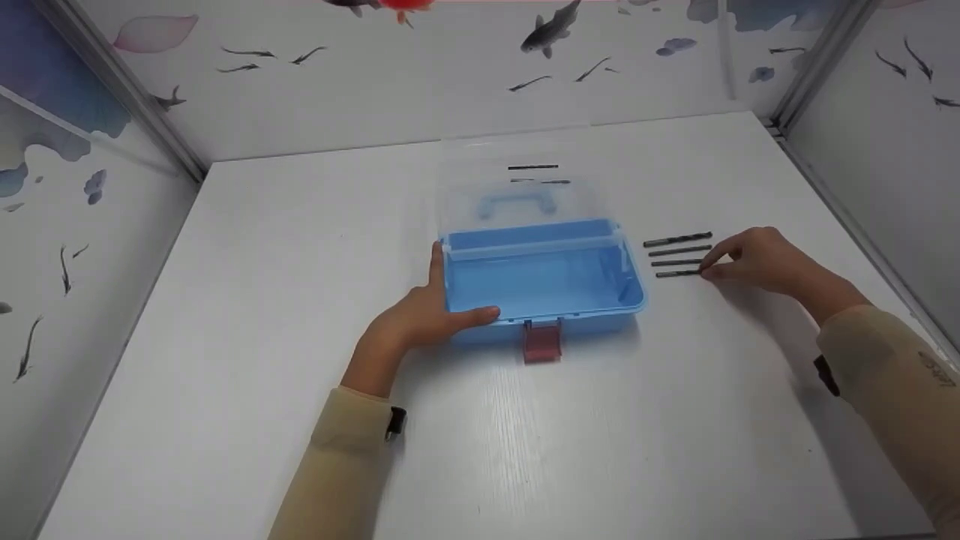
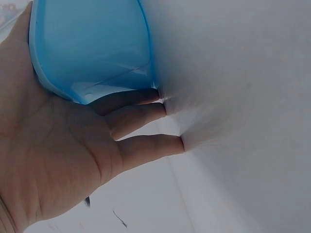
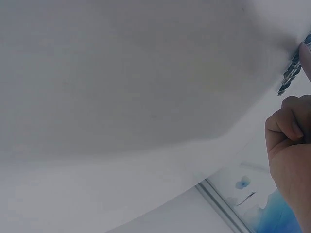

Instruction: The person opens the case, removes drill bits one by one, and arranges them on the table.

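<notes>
The nearest drill bit [image 1: 679,274] lies on the white table [image 1: 487,450], just right of the blue box, its right end pinched between the thumb and forefinger of the right hand [image 1: 757,259]; the right wrist view catches only spiral flutes and a fingertip against them at its edge. Beyond that bit three other drill bits [image 1: 677,240] lie in a loose row, roughly parallel, the farthest one the thickest. The blue box [image 1: 536,277] stands open beside them, and the left hand [image 1: 420,315] is spread round its near left corner, thumb laid along the front rim, forefinger straight along the left end. In the left wrist view three more fingers of that hand stretch out straight beside the box wall, tips at the table. A red latch [image 1: 541,342] hangs from the front of the box, and the clear lid [image 1: 465,176] is folded back behind it, with a blue handle [image 1: 517,201]. A few thin dark pieces [image 1: 532,167] show at the lid (whether in it or seen through it, I cannot tell). Beige sleeves [image 1: 337,465] cover both forearms, and white walls [image 1: 375,97] printed with fish enclose the table
</notes>
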Demonstrator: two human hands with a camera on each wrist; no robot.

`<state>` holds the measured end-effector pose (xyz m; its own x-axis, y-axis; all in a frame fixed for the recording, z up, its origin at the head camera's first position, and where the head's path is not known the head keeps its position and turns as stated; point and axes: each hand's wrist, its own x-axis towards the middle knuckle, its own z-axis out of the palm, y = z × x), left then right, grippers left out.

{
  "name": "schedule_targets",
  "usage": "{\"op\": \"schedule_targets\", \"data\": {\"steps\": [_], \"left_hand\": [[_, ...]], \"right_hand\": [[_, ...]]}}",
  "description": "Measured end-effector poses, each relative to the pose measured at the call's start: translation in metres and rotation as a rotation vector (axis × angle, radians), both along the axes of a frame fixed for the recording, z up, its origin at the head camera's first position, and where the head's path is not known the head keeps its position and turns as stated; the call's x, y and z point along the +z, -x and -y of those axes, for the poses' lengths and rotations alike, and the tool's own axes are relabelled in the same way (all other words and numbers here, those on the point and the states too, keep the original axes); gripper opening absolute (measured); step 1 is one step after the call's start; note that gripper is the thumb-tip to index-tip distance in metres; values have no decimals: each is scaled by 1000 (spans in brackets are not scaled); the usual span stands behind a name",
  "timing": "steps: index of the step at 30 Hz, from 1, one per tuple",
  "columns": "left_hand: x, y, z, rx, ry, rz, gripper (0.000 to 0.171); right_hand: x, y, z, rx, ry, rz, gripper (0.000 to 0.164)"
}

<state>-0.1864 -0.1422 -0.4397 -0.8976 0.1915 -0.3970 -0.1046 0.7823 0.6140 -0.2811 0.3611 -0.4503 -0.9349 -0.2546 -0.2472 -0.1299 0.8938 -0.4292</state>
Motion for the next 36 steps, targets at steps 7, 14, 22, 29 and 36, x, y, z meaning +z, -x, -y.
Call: {"op": "schedule_targets", "data": {"steps": [7,14,22,29,36], "left_hand": [[0,0,0,-5,-4,-5,147],[0,0,0,2,-20,-1,147],[0,-1,0,3,-19,1,146],[0,0,-1,3,-13,-5,146],[0,0,-1,1,-4,-5,145]], "right_hand": [[5,0,-1,32,-3,-40,22],[16,2,-2,35,-17,-42,26],[34,9,-1,39,-28,-51,35],[54,12,3,60,-36,-81,33],[71,16,10,76,-65,-155,29]]}}
